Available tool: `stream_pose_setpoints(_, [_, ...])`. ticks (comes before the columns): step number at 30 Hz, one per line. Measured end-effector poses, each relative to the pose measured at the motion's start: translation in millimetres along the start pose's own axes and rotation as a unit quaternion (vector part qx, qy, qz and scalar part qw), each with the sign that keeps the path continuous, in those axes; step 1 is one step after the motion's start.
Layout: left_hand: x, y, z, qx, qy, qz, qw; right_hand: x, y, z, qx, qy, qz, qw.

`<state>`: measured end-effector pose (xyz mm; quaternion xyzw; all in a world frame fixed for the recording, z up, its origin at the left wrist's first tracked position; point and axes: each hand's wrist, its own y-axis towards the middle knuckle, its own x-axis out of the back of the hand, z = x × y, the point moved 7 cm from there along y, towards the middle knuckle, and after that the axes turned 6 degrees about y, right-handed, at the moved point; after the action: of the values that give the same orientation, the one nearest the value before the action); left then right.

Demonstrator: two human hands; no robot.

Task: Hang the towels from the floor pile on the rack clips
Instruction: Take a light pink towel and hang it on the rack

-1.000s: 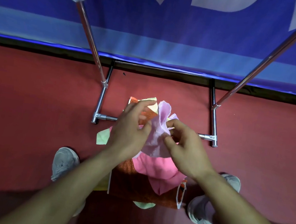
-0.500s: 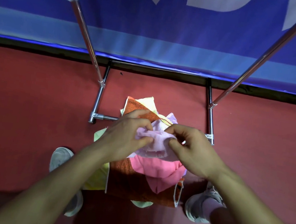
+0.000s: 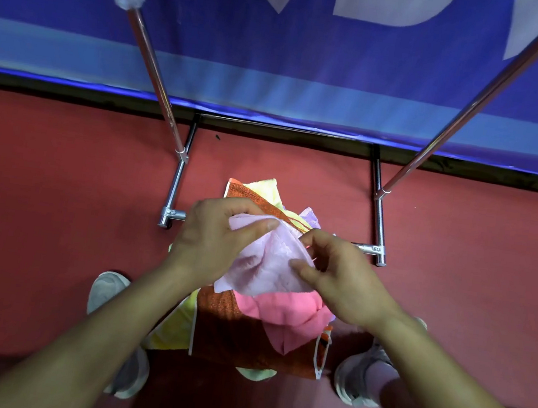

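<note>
Lilac towel (image 3: 266,265) now spread between hands.

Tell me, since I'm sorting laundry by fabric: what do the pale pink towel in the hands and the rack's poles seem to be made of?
Pale pink towel: thin, soft woven cloth, matte; it bunches into limp folds between the left hand and right hand. Fibre cannot be told. Rack poles: metal tubing, probably chromed or polished steel, judging by bright mirror-like streaks along them.

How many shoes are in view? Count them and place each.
2. The left shoe sits on the floor left of the pile, partly behind the left forearm. The right shoe sits right of the pile, partly hidden by the right forearm.
</note>
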<state>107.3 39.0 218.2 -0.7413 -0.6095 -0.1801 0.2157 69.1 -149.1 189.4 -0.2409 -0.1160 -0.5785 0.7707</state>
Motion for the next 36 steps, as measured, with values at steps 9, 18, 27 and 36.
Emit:
stream_pose_setpoints(9, [9, 7, 9, 0.024, -0.015, -0.002, 1.0, 36, 7, 3, 0.015, -0.051, -0.088, 0.995])
stream_pose_setpoints(18, [3, 0, 11, 0.12, -0.156, -0.179, 0.964, 37, 18, 26, 0.028, 0.154, -0.208, 0.965])
stream_pose_setpoints(27, [-13, -5, 2, 0.112, -0.18, -0.177, 0.961, 8, 29, 31, -0.009, 0.274, -0.192, 0.942])
stream_pose_setpoints(36, [-35, -13, -6, 0.141, -0.298, -0.11, 0.938, -6, 33, 26, -0.046, 0.317, -0.18, 0.93])
